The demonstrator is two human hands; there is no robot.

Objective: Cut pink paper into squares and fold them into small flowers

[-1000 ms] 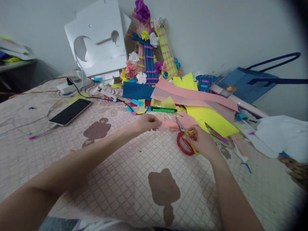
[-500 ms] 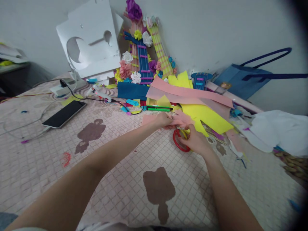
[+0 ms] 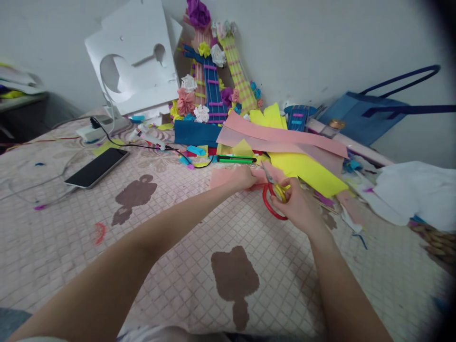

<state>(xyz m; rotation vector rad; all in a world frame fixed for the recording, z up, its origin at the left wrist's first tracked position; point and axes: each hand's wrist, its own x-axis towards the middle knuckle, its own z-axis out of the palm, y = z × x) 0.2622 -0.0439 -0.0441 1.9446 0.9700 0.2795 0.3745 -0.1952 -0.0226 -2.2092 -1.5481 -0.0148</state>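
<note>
My left hand [image 3: 245, 177] is closed on a strip of pink crepe paper [image 3: 221, 176] that lies low over the tablecloth. In my right hand [image 3: 297, 204] is a pair of scissors [image 3: 273, 209] with red and yellow handles. Their blades point away and to the left, at the right end of the pink paper. The lower fingers of my left hand are partly hidden. Just beyond my hands lies a green box cutter [image 3: 236, 159]. Behind it are long pink sheets [image 3: 285, 137] and yellow sheets [image 3: 309, 171].
A phone [image 3: 97, 167] on a cable and a glue gun [image 3: 151, 137] lie to the left. Paper guitars with crepe flowers [image 3: 213, 90] lean on the wall beside white foam [image 3: 135, 57]. At the right are a blue bag [image 3: 363, 116] and a white plastic bag [image 3: 416, 194].
My right hand and the scissors have moved slightly to the right, away from my left hand, and the blades now show. My left hand stays on the pink paper.
</note>
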